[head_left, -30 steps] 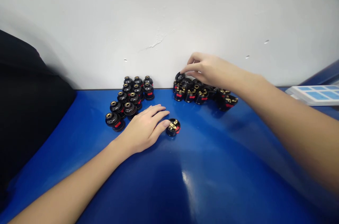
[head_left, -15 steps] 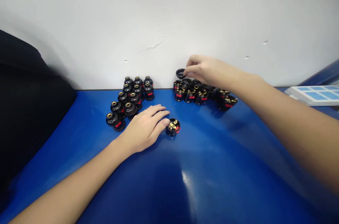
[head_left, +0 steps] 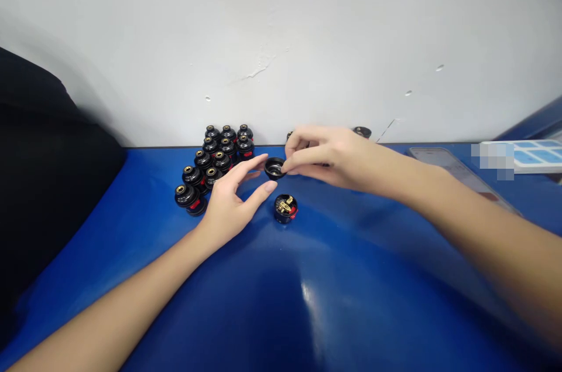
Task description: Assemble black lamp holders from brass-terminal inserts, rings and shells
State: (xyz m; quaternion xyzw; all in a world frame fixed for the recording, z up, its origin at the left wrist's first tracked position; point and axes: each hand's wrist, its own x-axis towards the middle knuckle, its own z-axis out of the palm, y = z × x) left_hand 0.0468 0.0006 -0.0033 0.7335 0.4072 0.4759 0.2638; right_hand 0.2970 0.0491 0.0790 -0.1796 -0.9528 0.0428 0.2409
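Note:
My right hand [head_left: 327, 158] pinches a small black ring-shaped cap [head_left: 274, 168] and holds it above the blue table [head_left: 307, 290]. My left hand [head_left: 232, 199] is raised off the table with thumb and fingers spread, reaching up to the cap's left side. Just below the cap, a black socket base with brass contacts and a red part [head_left: 285, 208] stands alone on the table. The pile of similar bases behind is mostly hidden by my right hand.
A cluster of several assembled black sockets with brass tops [head_left: 213, 164] stands at the back left by the white wall. A black bag or cloth [head_left: 39, 173] fills the left. A flat phone-like slab [head_left: 443, 161] and a white-blue tray [head_left: 527, 155] lie on the right.
My right hand lifted a black cap from the back pile and carried it forward and left, above the lone base. My left hand rose from the table and opened towards the cap.

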